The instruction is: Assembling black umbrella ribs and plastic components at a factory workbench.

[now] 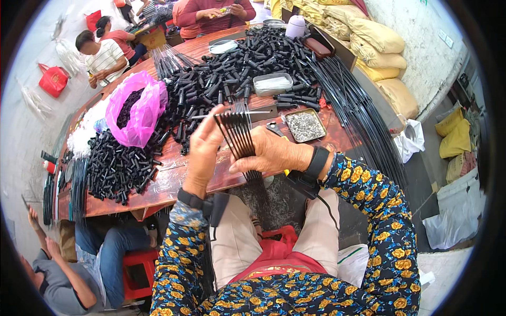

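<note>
A fanned row of thin black rods (pixel 237 138) stands up between my hands at the table's near edge, their lower ends hanging toward my lap. My right hand (pixel 271 150) is closed round the rods, with its thumb across the near side. My left hand (pixel 204 145) is raised at their other side, fingertips pressed together at the upper ends; its thumb is mostly hidden. Just beyond my right hand lie a tool with dark handles (pixel 275 128) and a square tin of small metal pieces (pixel 305 125).
Black plastic parts (pixel 232 68) heap across the red-brown table (pixel 174 181). A pink plastic bag (pixel 138 108) sits at left, a clear tub (pixel 272 84) farther back. Long black rods (pixel 350 100) line the right edge. A person (pixel 74 274) sits at lower left; others work at the back.
</note>
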`<move>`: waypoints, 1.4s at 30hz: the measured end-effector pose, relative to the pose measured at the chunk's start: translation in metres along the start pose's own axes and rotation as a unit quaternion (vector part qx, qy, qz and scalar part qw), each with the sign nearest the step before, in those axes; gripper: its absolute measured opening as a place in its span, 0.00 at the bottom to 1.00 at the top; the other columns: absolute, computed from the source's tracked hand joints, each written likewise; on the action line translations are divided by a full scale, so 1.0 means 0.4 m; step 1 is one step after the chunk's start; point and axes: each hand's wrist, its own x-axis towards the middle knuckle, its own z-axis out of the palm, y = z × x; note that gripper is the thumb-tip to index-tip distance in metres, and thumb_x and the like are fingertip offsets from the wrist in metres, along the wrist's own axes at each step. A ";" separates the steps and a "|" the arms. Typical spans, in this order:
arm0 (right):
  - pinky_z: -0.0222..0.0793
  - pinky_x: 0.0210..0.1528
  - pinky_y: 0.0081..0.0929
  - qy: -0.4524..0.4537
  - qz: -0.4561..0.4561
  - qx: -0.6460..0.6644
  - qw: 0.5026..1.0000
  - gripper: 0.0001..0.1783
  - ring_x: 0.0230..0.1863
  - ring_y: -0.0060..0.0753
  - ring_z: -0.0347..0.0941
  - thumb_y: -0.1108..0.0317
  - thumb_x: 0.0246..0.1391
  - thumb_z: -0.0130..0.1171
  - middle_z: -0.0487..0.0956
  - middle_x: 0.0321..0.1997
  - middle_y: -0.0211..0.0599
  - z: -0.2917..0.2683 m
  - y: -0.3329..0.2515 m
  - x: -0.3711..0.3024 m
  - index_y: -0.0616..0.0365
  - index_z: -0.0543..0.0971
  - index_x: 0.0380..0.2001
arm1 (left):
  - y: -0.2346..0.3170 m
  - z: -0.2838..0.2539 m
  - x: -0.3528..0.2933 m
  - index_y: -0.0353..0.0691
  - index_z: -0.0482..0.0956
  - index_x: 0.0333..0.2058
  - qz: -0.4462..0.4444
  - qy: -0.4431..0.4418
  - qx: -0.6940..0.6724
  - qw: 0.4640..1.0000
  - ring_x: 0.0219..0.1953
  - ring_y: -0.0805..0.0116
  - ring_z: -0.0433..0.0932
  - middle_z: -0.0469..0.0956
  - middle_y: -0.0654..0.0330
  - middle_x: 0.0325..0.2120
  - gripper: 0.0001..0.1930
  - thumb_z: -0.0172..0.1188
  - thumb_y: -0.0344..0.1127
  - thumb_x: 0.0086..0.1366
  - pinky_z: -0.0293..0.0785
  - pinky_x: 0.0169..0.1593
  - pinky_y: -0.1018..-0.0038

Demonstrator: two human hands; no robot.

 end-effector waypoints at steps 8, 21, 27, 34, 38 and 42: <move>0.72 0.29 0.37 0.016 -0.200 -0.186 0.962 0.11 0.26 0.43 0.75 0.62 0.50 0.64 0.75 0.30 0.38 0.051 -0.039 -0.043 0.58 0.77 0.29 | -0.209 0.046 -0.003 0.40 0.58 0.64 0.215 -0.065 0.598 0.769 0.69 0.42 0.48 0.52 0.38 0.64 0.37 0.58 0.47 0.59 0.47 0.68 0.52; 0.74 0.33 0.35 -0.253 -0.092 -0.217 0.938 0.25 0.38 0.44 0.77 0.53 0.39 0.67 0.76 0.38 0.44 0.001 -0.072 -0.075 0.63 0.76 0.34 | -0.173 0.077 -0.003 0.28 0.60 0.61 0.162 -0.073 0.631 0.755 0.69 0.44 0.47 0.52 0.39 0.65 0.34 0.53 0.46 0.63 0.43 0.69 0.51; 0.74 0.32 0.40 -0.040 0.169 -0.398 0.901 0.08 0.28 0.52 0.78 0.69 0.44 0.58 0.79 0.25 0.54 -0.333 0.181 0.111 0.61 0.84 0.23 | -0.128 0.111 -0.009 0.29 0.59 0.62 0.128 -0.096 0.629 0.761 0.69 0.44 0.47 0.52 0.40 0.65 0.35 0.54 0.47 0.63 0.42 0.69 0.51; 0.75 0.41 0.43 0.007 0.238 -0.444 0.864 0.08 0.38 0.56 0.79 0.76 0.40 0.58 0.80 0.31 0.58 -0.369 0.398 0.137 0.65 0.82 0.27 | -0.116 0.122 -0.005 0.25 0.58 0.62 0.109 -0.114 0.659 0.735 0.70 0.42 0.45 0.48 0.37 0.66 0.36 0.54 0.45 0.62 0.41 0.69 0.52; 0.75 0.38 0.41 0.040 0.188 -0.447 0.874 0.08 0.34 0.54 0.79 0.76 0.35 0.60 0.80 0.27 0.55 -0.362 0.430 0.149 0.61 0.84 0.24 | -0.103 0.109 -0.007 0.24 0.58 0.61 0.105 -0.129 0.647 0.744 0.70 0.42 0.45 0.49 0.37 0.66 0.36 0.55 0.44 0.62 0.43 0.69 0.54; 0.75 0.38 0.41 0.079 0.185 -0.411 0.889 0.07 0.32 0.55 0.79 0.76 0.35 0.59 0.80 0.26 0.55 -0.367 0.437 0.148 0.61 0.84 0.22 | -0.110 0.102 -0.009 0.24 0.57 0.61 0.095 -0.130 0.634 0.756 0.70 0.42 0.45 0.49 0.36 0.66 0.36 0.55 0.44 0.62 0.43 0.69 0.53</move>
